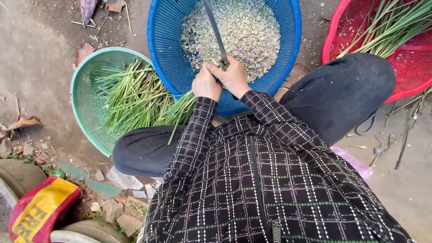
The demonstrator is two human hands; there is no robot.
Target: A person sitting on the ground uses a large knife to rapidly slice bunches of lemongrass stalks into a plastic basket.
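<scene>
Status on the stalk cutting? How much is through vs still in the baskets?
Done: a thick layer of cut slices fills the blue basket. In hand: left hand and right hand meet at a long knife over it. Left: uncut green stalks in the green basket, more in the red basket.

I look down on bare, dusty concrete ground [40, 67] in flat daylight. Dry leaves and twigs [105, 11] lie scattered up and left of the fingers. Broken rubble [119, 211] and a red and yellow cloth [40, 209] sit well below them, lower left.
</scene>
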